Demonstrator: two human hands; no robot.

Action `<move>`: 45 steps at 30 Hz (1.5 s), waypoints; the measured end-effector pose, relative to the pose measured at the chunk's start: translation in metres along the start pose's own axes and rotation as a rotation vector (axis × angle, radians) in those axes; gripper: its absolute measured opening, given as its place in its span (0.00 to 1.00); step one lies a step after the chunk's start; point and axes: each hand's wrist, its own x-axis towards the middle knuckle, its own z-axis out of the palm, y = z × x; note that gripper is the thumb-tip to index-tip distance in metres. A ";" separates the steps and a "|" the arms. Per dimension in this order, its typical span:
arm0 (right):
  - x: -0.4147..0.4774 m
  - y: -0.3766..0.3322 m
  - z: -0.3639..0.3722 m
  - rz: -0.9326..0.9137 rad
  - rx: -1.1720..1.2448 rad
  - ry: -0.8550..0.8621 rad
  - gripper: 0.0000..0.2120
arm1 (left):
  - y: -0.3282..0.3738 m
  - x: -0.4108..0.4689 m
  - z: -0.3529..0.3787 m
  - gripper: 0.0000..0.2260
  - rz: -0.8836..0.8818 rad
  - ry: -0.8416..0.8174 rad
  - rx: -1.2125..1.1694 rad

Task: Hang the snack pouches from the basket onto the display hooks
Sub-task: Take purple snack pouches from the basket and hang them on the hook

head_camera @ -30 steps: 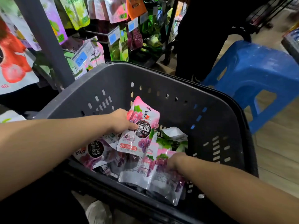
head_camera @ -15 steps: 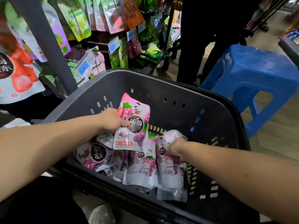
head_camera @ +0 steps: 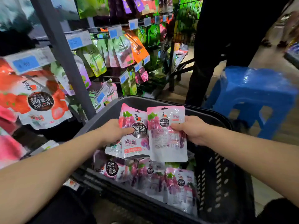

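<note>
Holding pink grape-print plastic snack pouches (head_camera: 168, 143) above the dark grey plastic basket (head_camera: 218, 175), left hand (head_camera: 113, 132) and right hand (head_camera: 192, 130) each grip one, neither hung yet, more lying inside.

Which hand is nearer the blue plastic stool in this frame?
Right. The right hand, gripping the back-facing pouch, is on the side toward the blue stool. The left hand, holding the front-facing pouch, is farther off, beyond both pouches, toward the display rack.
</note>
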 end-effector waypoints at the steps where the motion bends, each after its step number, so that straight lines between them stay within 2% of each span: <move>1: -0.001 -0.001 0.001 -0.002 0.007 0.009 0.10 | 0.002 -0.002 0.000 0.15 0.024 0.002 0.028; 4: -0.008 -0.009 0.003 -0.105 -0.001 0.064 0.07 | 0.000 -0.001 0.000 0.14 0.035 -0.009 0.006; 8: -0.021 -0.029 0.009 -0.514 -0.097 0.100 0.10 | -0.001 -0.005 0.000 0.12 0.015 -0.033 -0.054; 10: -0.026 -0.036 0.017 -0.633 -0.147 0.051 0.10 | -0.002 -0.006 -0.003 0.15 0.011 -0.068 -0.108; 13: -0.031 -0.033 0.028 -0.729 -0.235 -0.098 0.13 | 0.000 -0.010 -0.010 0.27 -0.030 -0.128 -0.230; 18: -0.034 -0.014 0.033 -0.975 -0.587 -0.200 0.19 | 0.005 -0.018 -0.013 0.28 -0.140 -0.173 -0.492; 21: -0.032 -0.011 0.035 -1.161 -0.582 -0.245 0.07 | 0.007 -0.022 -0.010 0.27 -0.174 -0.247 -0.603; 26: -0.029 -0.013 0.038 -1.205 -0.688 -0.252 0.10 | 0.015 -0.027 0.001 0.26 -0.135 -0.301 -0.620; 29: -0.022 -0.010 0.037 -1.230 -0.827 -0.224 0.11 | 0.016 -0.026 0.002 0.22 -0.067 -0.224 -0.495; 31: -0.020 -0.011 0.035 -1.242 -0.931 -0.226 0.12 | 0.012 -0.020 -0.001 0.24 -0.015 -0.138 -0.379; 33: -0.021 -0.013 0.030 -1.184 -1.056 -0.296 0.10 | 0.007 -0.013 -0.003 0.31 0.005 -0.050 -0.263; 34: -0.022 -0.014 0.027 -1.145 -1.139 -0.334 0.12 | 0.004 -0.009 -0.004 0.31 0.011 -0.012 -0.221; 36: -0.024 -0.015 0.023 -1.038 -1.221 -0.325 0.18 | 0.002 -0.005 -0.005 0.22 0.014 0.045 -0.138; 38: -0.029 -0.016 0.024 -0.827 -1.041 -0.164 0.27 | 0.003 -0.004 -0.005 0.24 0.021 0.118 -0.090; 40: -0.027 -0.010 0.026 -0.503 -0.801 0.032 0.25 | 0.004 -0.004 -0.004 0.24 0.050 0.193 -0.142; 41: -0.025 -0.007 0.028 -0.268 -0.660 0.034 0.27 | 0.004 -0.004 -0.003 0.22 0.057 0.231 -0.169; 43: -0.025 0.003 0.036 0.174 -0.319 -0.086 0.39 | 0.008 -0.008 -0.002 0.18 0.074 0.298 -0.186; 44: -0.027 0.005 0.039 0.287 -0.213 -0.139 0.38 | 0.011 -0.010 -0.001 0.18 0.092 0.326 -0.190; 45: -0.028 0.007 0.041 0.322 -0.150 -0.169 0.33 | 0.015 -0.013 0.000 0.19 0.110 0.357 -0.192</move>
